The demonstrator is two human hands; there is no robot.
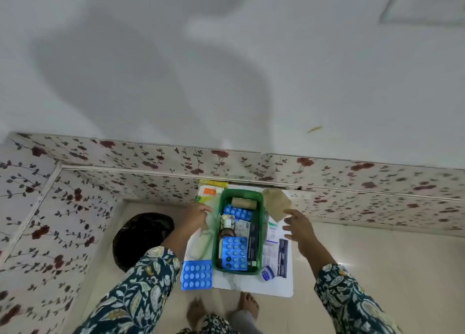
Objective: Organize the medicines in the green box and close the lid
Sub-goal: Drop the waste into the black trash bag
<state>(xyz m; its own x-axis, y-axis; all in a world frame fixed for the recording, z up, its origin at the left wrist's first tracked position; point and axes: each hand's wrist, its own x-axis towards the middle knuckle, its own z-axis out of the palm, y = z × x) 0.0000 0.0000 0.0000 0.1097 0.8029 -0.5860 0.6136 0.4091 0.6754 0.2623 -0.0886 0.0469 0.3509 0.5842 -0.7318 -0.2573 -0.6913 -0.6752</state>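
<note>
Medicines are sitting partly sorted in the green box (216, 248), which is standing open on a white board (251, 287) laid over the pale floor, close to a flower-papered wall (352, 182); inside it a brown roll (244, 203) is lying at the far end, a blue tablet strip (237, 213) below it, a dark bottle with a white cap (227, 229) along the left wall, a second blue strip (234, 253) at the near end and a dark flat carton (253, 243) along the right side. Still outside are a blue tablet strip (197, 274) at the near left corner, a small blue jar (268, 274) and printed leaflets (273, 243) on the right, a white-and-orange carton (207, 194) at the far left and a tan pouch (276, 204) at the far right.

Strips look light, thin and slick, so they are best pinched by an edge; the bottle is probably the heaviest and most breakable piece, best taken round its body; the thin plastic box will likely flex, so lifting by both long rims seems safer.

The left hand (197, 214) is reaching toward the far left rim, fingers curled, seemingly touching a pale, translucent sheet that may be the lid, though blur makes this unsure; the right hand (298, 224) is hovering spread and empty beside the right wall.
</note>
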